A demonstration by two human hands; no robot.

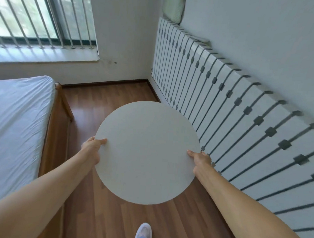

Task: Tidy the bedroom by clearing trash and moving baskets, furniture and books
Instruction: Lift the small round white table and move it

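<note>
Nearest, a white shoe stood on the wood-look floor. Above it, both hands were closed on opposite edges of a round tabletop: the left hand with its thumb on top at the left rim, the right hand likewise at the right rim. Its top was plain, matte off-white and bore no writing; anything beneath was hidden. It was held between a bed in a white sheet and a long white radiator. Farther off, a barred window sat over a pale sill.

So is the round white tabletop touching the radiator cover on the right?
Cannot tell. In the head view the round tabletop overlaps the radiator cover at its right edge, hiding any gap or contact.
</note>
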